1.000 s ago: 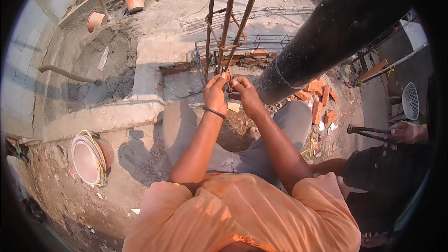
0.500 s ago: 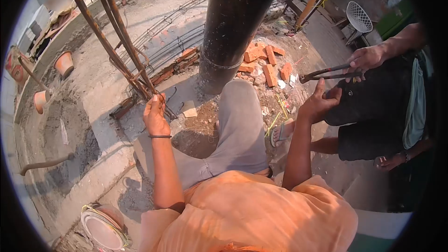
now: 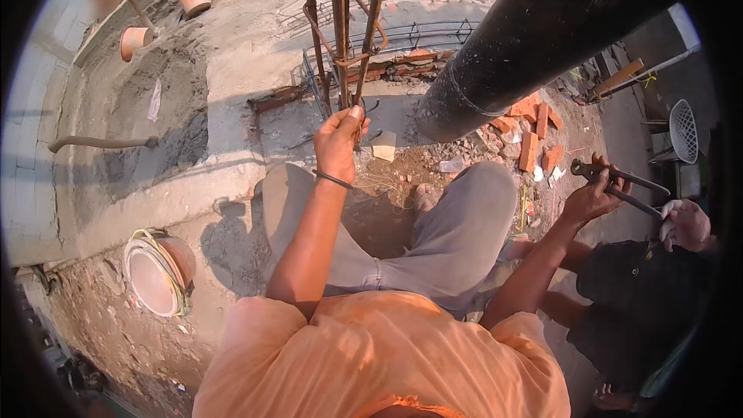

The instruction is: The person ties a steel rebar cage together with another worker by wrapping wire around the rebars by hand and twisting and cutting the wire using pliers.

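Observation:
My left hand (image 3: pixel 338 142) is closed at the foot of the upright rusty rebars (image 3: pixel 340 31), fingers pinched around something thin and dark, perhaps wire, too small to make out. A bent bar stirrup (image 3: pixel 364 56) rings the rebars above it. Out to the right, my right hand (image 3: pixel 592 197) is wrapped round the dark long-handled pincers (image 3: pixel 631 183), near their jaws. A co-worker's hand (image 3: pixel 686 224) is at the handle end of the same tool.
A thick black pipe (image 3: pixel 534 46) slants beside the rebars. Broken bricks (image 3: pixel 529 151) lie right of its base. A bucket (image 3: pixel 159 272) stands at left, below a wooden handle (image 3: pixel 101 142) in wet mortar. The co-worker's dark shorts (image 3: pixel 642 302) are close on the right.
My right hand has left the rebars, reached right and closed on the pincers that the co-worker holds out. My left hand has stayed at the bars. The view swung right and back.

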A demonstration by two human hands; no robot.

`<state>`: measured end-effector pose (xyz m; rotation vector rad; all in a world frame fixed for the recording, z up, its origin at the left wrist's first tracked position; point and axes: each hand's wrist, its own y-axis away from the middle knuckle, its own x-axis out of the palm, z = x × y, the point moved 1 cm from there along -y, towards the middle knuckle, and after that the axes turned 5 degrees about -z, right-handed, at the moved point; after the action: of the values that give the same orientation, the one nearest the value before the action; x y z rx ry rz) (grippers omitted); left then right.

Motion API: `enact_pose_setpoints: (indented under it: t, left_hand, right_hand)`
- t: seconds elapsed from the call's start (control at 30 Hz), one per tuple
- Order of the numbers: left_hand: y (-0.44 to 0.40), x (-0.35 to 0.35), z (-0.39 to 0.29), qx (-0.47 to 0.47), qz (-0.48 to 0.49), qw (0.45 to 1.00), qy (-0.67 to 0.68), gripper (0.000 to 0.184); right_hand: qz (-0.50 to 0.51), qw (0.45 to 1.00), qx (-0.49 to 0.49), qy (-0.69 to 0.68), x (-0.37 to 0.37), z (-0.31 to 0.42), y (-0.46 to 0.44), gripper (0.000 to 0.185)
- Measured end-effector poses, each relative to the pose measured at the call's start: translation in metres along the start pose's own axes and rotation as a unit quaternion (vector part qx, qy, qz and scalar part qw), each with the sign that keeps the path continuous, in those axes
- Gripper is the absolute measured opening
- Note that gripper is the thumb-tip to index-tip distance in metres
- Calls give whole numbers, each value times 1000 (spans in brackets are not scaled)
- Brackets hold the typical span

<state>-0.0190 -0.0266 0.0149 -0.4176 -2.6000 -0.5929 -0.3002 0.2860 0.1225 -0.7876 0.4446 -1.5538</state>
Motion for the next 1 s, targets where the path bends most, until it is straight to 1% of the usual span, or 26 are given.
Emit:
enact_pose_setpoints:
  t: [0.03,0.07,0.1,0.13,0.17,0.2,0.23,0.27,0.3,0.33,0.37,0.4,0.47,0.5,0.53,0.57,0.6,0.63,0.67,0.77,0.8,0.83,0.87,0.9,0.93,1.0]
  left_hand:
    - [2,1,-2,-12,-10,1000,2,19]
    - [3,3,-2,-11,-6,1000,-6,19]
    - [3,3,-4,2,-15,1000,-22,20]
    - [3,4,-4,12,-24,999,-39,20]
    - [5,5,-3,18,-31,998,-57,20]
    - [7,5,-1,28,-34,997,-67,19]
    - [5,4,-3,39,-34,996,-77,19]
    - [3,6,-2,52,-35,994,-87,18]
    - [3,8,0,46,-33,995,-83,18]
    - [3,8,0,45,-34,995,-78,18]
    - [4,6,-2,47,-37,995,-74,18]
    - [4,6,-1,48,-35,996,-63,19]
    - [6,8,-7,47,-45,994,-86,18]
    - [8,9,-8,42,-47,994,-94,18]
    - [7,8,-7,58,-52,990,-117,19]
    - [7,9,-8,61,-56,988,-133,19]
    - [7,10,-8,66,-60,986,-144,19]
    - [8,11,-8,71,-68,983,-152,19]
    - [9,13,-8,66,-67,985,-145,20]
    - [11,17,-6,65,-78,989,-112,20]
    - [11,16,-5,64,-80,990,-101,20]
    - [12,17,-5,63,-79,991,-91,19]
    - [14,18,-6,56,-88,986,-133,21]
    - [14,17,-6,43,-79,988,-123,22]
    - [13,15,-5,31,-69,991,-115,23]
    - [14,17,-5,18,-35,994,-102,24]
  right_hand:
    - [50,999,-11,18,10,-2,9,36]
    - [101,994,47,4,22,-5,26,36]
    - [171,975,140,-16,24,-25,41,37]
    - [272,938,211,52,36,-36,57,37]
    - [354,877,300,127,49,-48,74,38]
    - [446,829,318,114,61,-76,97,39]
    - [514,760,391,77,75,-105,125,38]
    - [548,717,428,56,84,-132,158,41]
    - [574,660,481,61,87,-174,201,34]
    - [562,610,556,49,92,-195,237,27]
    - [558,597,573,66,96,-210,268,23]
    - [591,580,545,129,100,-229,295,21]
    - [744,537,337,211,127,-236,310,26]
    - [797,503,221,251,135,-238,313,30]
    - [761,579,189,223,145,-220,303,47]
    - [736,605,280,117,158,-204,290,52]
    - [698,617,363,9,180,-166,261,57]
    - [681,552,469,-103,198,-132,233,55]
    - [649,468,562,-211,214,-105,213,53]
    - [711,435,489,-257,243,-60,192,46]
    - [724,454,467,-228,248,-49,188,35]
    - [729,449,474,-206,248,-46,187,34]
    - [733,447,479,-184,247,-45,184,33]
    - [735,445,485,-162,246,-42,180,32]
    - [700,484,504,-147,244,-36,174,28]
    - [711,552,423,-104,247,-31,165,27]
